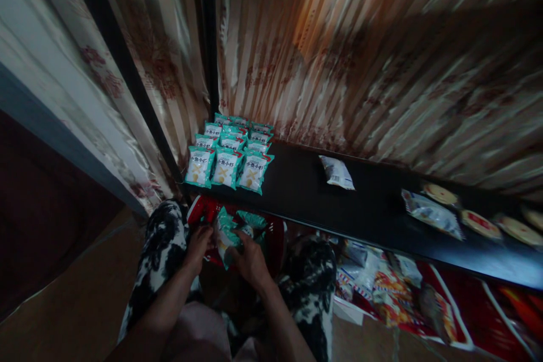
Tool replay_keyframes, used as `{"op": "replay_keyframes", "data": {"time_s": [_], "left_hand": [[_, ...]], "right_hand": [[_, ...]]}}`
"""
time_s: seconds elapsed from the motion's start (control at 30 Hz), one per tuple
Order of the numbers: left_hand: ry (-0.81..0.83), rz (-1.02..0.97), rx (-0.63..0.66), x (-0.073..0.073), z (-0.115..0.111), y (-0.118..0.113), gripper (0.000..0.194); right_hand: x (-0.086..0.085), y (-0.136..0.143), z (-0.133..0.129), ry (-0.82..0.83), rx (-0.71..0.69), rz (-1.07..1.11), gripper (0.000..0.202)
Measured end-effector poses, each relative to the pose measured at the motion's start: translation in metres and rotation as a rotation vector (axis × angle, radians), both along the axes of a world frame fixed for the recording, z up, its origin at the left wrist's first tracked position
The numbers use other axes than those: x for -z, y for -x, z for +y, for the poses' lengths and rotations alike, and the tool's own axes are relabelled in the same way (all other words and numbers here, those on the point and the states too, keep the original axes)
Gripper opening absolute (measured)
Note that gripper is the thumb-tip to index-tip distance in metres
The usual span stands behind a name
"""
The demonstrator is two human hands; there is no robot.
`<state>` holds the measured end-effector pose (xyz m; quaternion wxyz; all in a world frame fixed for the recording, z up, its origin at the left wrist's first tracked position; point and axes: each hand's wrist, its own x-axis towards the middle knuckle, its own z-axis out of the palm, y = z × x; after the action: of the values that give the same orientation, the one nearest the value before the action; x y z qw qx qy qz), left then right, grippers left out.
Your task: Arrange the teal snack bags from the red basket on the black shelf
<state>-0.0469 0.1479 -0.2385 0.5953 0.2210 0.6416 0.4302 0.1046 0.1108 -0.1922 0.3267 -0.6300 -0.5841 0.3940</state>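
Note:
Low in front of me, over a red basket (278, 243), a teal-and-white snack bag (224, 235) is tilted between my hands. My right hand (250, 260) grips its right side, thumb across the front. At its left edge my left hand (200, 244) is closed against the bag, the fingertips partly lost in shadow. More teal bags (253, 219) lie in the basket just beyond my right fingers. On the black shelf (292, 181) above, similar bags (227, 167) stand upright in three columns, several deep, fronts facing me.
A lone white bag (337, 172) lies mid-shelf. Farther right are another silvery bag (432, 213) and several round, pale-lidded containers (481, 223). Red baskets with mixed packets (390, 288) sit beneath the shelf. A black post (210, 39) and curtains (339, 56) stand behind.

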Motion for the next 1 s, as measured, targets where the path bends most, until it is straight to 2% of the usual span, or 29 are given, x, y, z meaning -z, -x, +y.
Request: {"op": "replay_keyframes", "data": {"time_s": [0.17, 0.4, 0.6, 0.73, 0.9, 1.0], "left_hand": [[0.015, -0.105, 0.003, -0.004, -0.002, 0.0, 0.032], [0.091, -0.196, -0.033, -0.006, -0.002, -0.002, 0.05], [0.073, -0.27, -0.02, -0.01, -0.003, -0.004, 0.037], [0.023, -0.286, -0.01, -0.006, -0.006, 0.003, 0.031], [0.089, -0.311, 0.021, -0.005, -0.005, 0.001, 0.037], [0.066, -0.328, 0.02, -0.006, -0.003, -0.004, 0.044]], "right_hand": [[-0.011, 0.006, 0.001, -0.103, -0.149, -0.165, 0.047], [-0.012, 0.015, -0.007, -0.144, -0.185, -0.404, 0.043], [-0.015, 0.018, -0.011, -0.144, -0.245, -0.516, 0.052], [-0.012, 0.021, -0.014, -0.186, -0.246, -0.538, 0.05], [-0.002, 0.027, -0.024, -0.246, -0.27, -0.595, 0.05], [0.004, 0.029, -0.029, -0.273, -0.282, -0.623, 0.048]]}}
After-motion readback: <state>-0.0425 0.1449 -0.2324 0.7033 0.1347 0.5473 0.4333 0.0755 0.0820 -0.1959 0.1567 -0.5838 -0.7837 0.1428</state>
